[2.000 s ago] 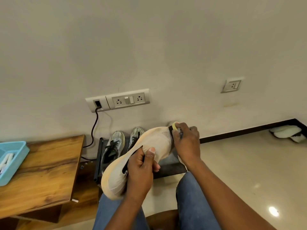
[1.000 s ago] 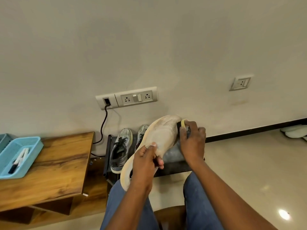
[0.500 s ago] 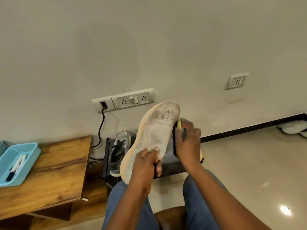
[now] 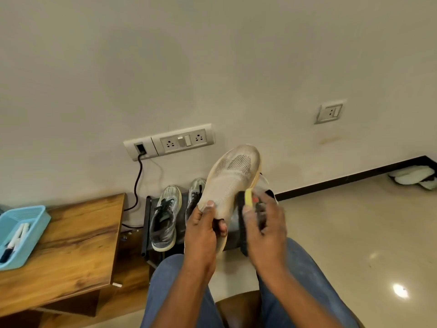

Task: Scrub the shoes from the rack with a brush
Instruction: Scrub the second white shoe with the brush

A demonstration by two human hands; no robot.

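Left hand pinching beige shoe upright above the rack's front edge; right hand clamped around brush against its side. Risk: hard strokes twisting shoe loose.

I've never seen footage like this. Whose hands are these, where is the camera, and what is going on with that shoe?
No machine here: the camera sits on a person's head, looking down at their own two hands and their knees in jeans. The left hand grips a pale knitted shoe, held up with its toe toward the wall. The right hand holds a dark brush with a yellow end against the shoe's side. It is blurred, so probably mid-scrub. Behind, a grey pair of trainers waits on a low black rack. To the left stands a wooden table with a blue basket holding markers.
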